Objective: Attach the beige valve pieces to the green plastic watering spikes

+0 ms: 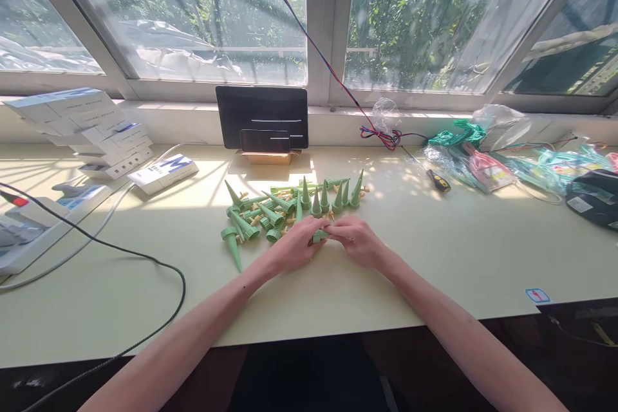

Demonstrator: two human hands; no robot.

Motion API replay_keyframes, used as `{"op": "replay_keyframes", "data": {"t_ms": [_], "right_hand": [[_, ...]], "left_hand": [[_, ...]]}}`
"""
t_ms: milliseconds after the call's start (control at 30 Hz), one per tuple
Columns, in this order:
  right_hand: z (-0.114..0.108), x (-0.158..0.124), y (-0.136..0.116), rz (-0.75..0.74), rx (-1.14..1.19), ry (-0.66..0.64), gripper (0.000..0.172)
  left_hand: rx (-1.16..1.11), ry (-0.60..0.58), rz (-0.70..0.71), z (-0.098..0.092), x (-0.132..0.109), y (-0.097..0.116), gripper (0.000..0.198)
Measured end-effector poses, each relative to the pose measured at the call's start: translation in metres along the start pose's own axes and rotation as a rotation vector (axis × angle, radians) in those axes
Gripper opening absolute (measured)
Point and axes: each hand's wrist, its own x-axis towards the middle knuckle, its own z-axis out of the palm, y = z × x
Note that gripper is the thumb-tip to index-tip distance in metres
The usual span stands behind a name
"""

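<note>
My left hand (298, 244) is closed round a green plant watering spike (319, 236), of which only the collar end shows between the hands. From the right, the fingers of my right hand (356, 241) pinch at the same end; exactly what they grip there is hidden. Just beyond my hands, several green spikes (337, 198) stand upright on their wide ends. To the left lies a loose heap of more spikes (270, 214), many with small beige valves. One separate spike (232, 248) points toward me near my left wrist.
White boxes (96, 125) are stacked at the back left, with a single box (164, 174) beside them. A power strip (58, 225) and a black cable (145, 254) lie left. A tablet (263, 109) stands at the back. Bagged cables (490, 167) and a yellow-black tool (438, 180) lie right.
</note>
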Motion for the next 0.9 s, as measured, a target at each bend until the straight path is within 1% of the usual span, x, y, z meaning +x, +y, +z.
{"op": "replay_keyframes", "data": {"t_ms": [200, 433, 633, 900], "right_hand": [[0.001, -0.001, 0.0, -0.005, -0.016, 0.01, 0.031], [0.0, 0.0, 0.001, 0.008, -0.016, -0.002, 0.027], [-0.001, 0.001, -0.004, 0.016, 0.002, 0.002, 0.027], [0.0, 0.002, -0.003, 0.008, 0.018, 0.014, 0.029]], "left_hand": [[0.041, 0.002, 0.016, -0.001, -0.001, 0.004, 0.023], [0.079, 0.025, 0.102, -0.012, 0.0, 0.012, 0.029], [0.102, 0.091, 0.118, -0.015, 0.001, 0.013, 0.018], [0.123, 0.055, 0.156, -0.015, 0.001, 0.011, 0.026]]}}
